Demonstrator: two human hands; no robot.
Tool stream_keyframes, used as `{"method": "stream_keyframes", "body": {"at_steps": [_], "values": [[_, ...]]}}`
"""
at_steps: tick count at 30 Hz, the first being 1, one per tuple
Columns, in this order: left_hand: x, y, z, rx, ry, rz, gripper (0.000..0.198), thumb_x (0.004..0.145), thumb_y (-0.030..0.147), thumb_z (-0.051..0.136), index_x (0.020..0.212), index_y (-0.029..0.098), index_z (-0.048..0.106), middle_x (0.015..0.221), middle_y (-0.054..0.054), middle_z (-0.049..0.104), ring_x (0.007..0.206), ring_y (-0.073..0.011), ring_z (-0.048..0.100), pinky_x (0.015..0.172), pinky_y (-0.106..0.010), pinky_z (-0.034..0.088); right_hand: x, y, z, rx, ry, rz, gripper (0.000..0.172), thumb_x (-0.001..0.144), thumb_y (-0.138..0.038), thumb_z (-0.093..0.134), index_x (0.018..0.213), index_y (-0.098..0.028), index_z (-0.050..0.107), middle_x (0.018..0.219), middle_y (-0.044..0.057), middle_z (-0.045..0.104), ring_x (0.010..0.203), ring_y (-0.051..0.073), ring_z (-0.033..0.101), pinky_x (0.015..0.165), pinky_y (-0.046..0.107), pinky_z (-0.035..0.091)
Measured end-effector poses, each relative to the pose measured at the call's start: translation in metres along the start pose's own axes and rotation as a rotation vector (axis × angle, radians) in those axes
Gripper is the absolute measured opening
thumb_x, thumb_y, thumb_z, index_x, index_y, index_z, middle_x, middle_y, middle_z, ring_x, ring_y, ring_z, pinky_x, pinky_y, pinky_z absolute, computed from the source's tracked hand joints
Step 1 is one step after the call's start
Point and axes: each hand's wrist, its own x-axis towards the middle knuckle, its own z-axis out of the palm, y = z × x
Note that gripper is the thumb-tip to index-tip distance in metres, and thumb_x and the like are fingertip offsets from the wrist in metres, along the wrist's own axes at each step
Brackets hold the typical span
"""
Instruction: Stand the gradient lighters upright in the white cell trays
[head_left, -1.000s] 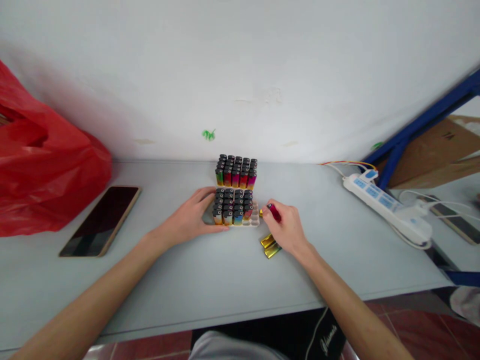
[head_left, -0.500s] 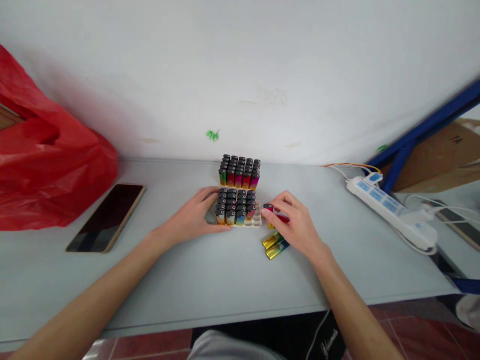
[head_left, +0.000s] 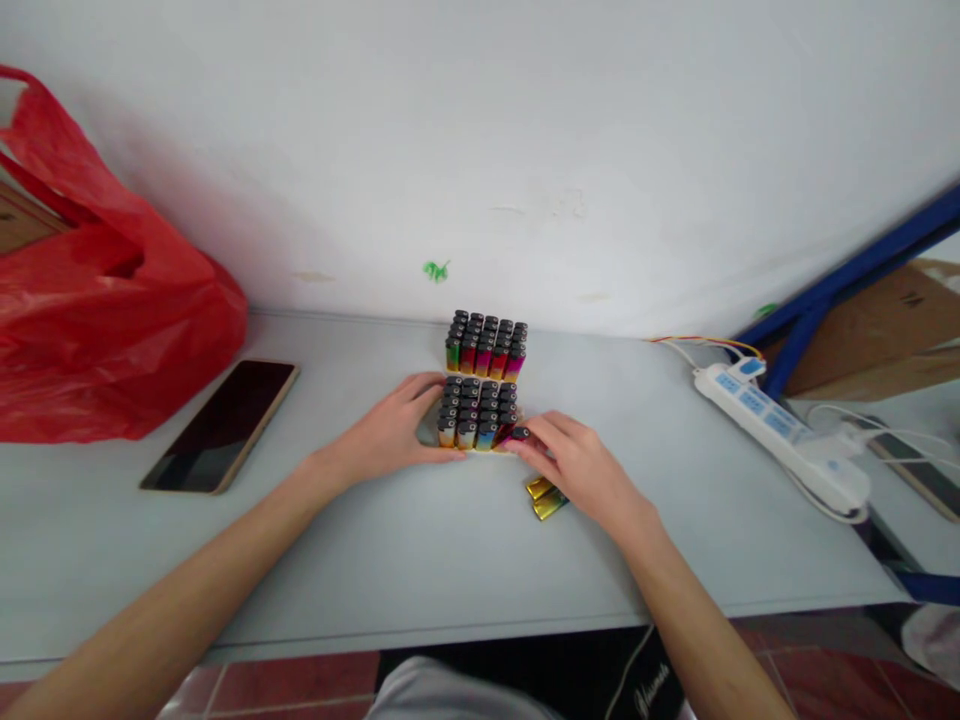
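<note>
Upright lighters (head_left: pixel 466 411) with black tops fill rows of a pale tray (head_left: pixel 496 450). My left hand (head_left: pixel 390 425) grips that tray from its left side, thumb along the front and fingers at the back corner. Between thumb and fingertips of my right hand (head_left: pixel 577 458), a pinkish-red lighter (head_left: pixel 516 436) tilts over the tray's front right corner. Whether its base sits in a slot is hidden. Two gold-ended lighters (head_left: pixel 550 500) lie on the table, partly under my right hand. Behind, a second block of upright lighters (head_left: pixel 484 352) stands against the first.
A smartphone (head_left: pixel 221 425) lies left of my left hand, near a red plastic bag (head_left: pixel 127 320). To the right are a white power strip (head_left: pixel 780 435) with cables, a blue metal frame (head_left: pixel 832 285) and a cardboard box (head_left: pixel 889 330). The wall borders the table's back.
My right hand has moved left with the lighter, from beside the tray to its front right corner, and the lighter is now tilted. My left hand keeps its place on the tray.
</note>
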Motion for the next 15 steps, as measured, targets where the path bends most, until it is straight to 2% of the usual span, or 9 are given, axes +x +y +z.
{"method": "stream_keyframes", "body": {"at_steps": [3, 7, 10, 12, 15], "values": [[0.0, -0.001, 0.001, 0.004, 0.0, 0.007, 0.088, 0.077, 0.078, 0.088, 0.142, 0.021, 0.07, 0.154, -0.019, 0.066, 0.145, -0.0435, 0.061, 0.128, -0.062, 0.049, 0.004, -0.004, 0.008, -0.16, -0.004, -0.038, 0.039, 0.118, -0.045, 0.052, 0.093, -0.021, 0.069, 0.085, 0.007, 0.073, 0.079, 0.023, 0.068, 0.078, 0.036, 0.05], [0.0, -0.001, 0.001, 0.026, -0.004, -0.007, 0.093, 0.076, 0.083, 0.085, 0.141, 0.018, 0.069, 0.154, -0.022, 0.064, 0.145, -0.0444, 0.061, 0.129, -0.061, 0.049, 0.005, 0.0, 0.002, -0.064, -0.032, 0.007, 0.039, 0.117, -0.048, 0.054, 0.093, -0.021, 0.069, 0.084, 0.004, 0.073, 0.076, 0.021, 0.066, 0.079, 0.034, 0.049], [0.0, 0.001, 0.0, 0.027, -0.018, -0.013, 0.095, 0.077, 0.083, 0.084, 0.142, 0.016, 0.069, 0.155, -0.022, 0.064, 0.146, -0.0449, 0.061, 0.129, -0.06, 0.048, -0.003, 0.018, -0.016, 0.067, 0.013, 0.131, 0.039, 0.118, -0.045, 0.053, 0.092, -0.022, 0.071, 0.083, 0.003, 0.073, 0.075, 0.019, 0.065, 0.077, 0.033, 0.049], [0.0, 0.002, -0.001, 0.033, -0.029, -0.018, 0.094, 0.078, 0.082, 0.084, 0.143, 0.016, 0.069, 0.155, -0.022, 0.064, 0.146, -0.0445, 0.061, 0.13, -0.06, 0.047, -0.011, 0.035, -0.029, 0.088, 0.042, 0.199, 0.034, 0.115, -0.044, 0.057, 0.096, -0.021, 0.075, 0.091, 0.006, 0.076, 0.079, 0.02, 0.067, 0.077, 0.034, 0.051], [0.0, 0.001, 0.0, 0.045, -0.032, -0.019, 0.093, 0.079, 0.082, 0.084, 0.143, 0.016, 0.068, 0.155, -0.022, 0.063, 0.147, -0.044, 0.06, 0.131, -0.059, 0.046, -0.021, 0.058, -0.04, 0.122, -0.018, 0.27, 0.026, 0.106, -0.048, 0.072, 0.106, -0.022, 0.079, 0.106, 0.009, 0.077, 0.091, 0.024, 0.07, 0.082, 0.036, 0.055]]}}
